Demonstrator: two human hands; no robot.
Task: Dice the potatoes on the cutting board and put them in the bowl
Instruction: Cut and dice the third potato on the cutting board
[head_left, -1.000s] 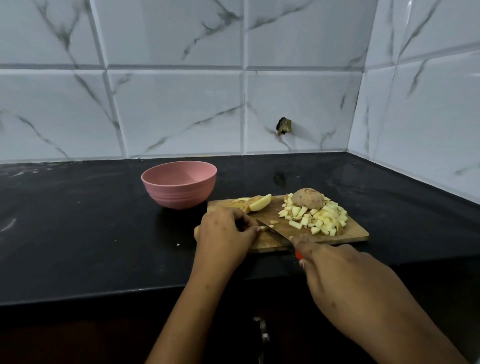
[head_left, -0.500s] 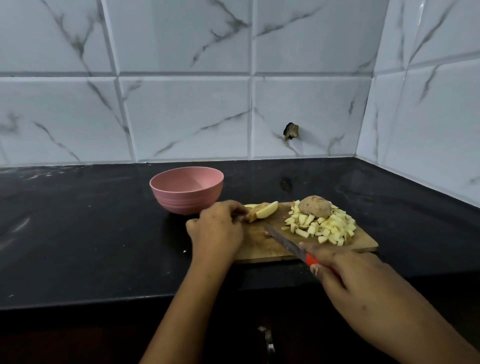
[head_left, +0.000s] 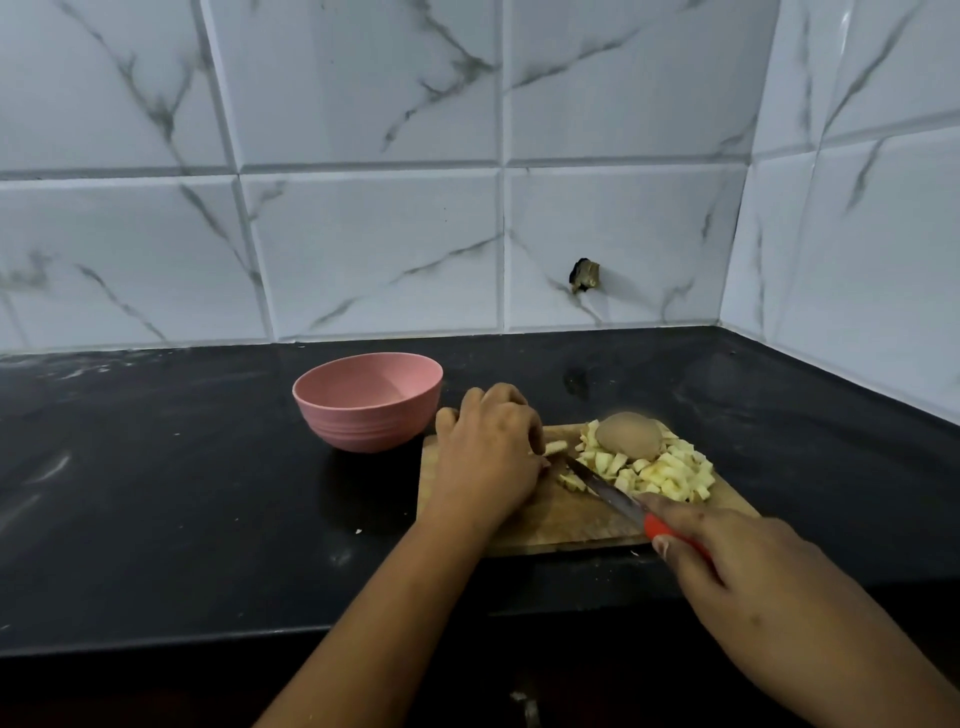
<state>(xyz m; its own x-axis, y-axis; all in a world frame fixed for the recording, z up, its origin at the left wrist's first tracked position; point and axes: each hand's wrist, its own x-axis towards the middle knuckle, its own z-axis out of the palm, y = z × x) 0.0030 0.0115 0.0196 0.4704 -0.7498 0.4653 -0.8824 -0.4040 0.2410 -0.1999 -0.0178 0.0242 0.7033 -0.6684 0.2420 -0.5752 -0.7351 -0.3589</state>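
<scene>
Head view, centre: a potato wedge (head_left: 555, 447) is being pinned on the cutting board (head_left: 545, 522) by the left hand (head_left: 488, 457), fingers curled. The red-handled knife (head_left: 602, 486) is being gripped by the right hand (head_left: 727, 561). Fingertips should be tucked back, cuts evenly spaced. Pink bowl (head_left: 363, 415), centre-left, empty.

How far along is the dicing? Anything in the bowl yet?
Done: a pile of diced potato on the cutting board. In hand: left hand holds a potato wedge, right hand grips the knife. Left: the brown-skinned potato on the pile, then filling the pink bowl, which looks empty.
</scene>
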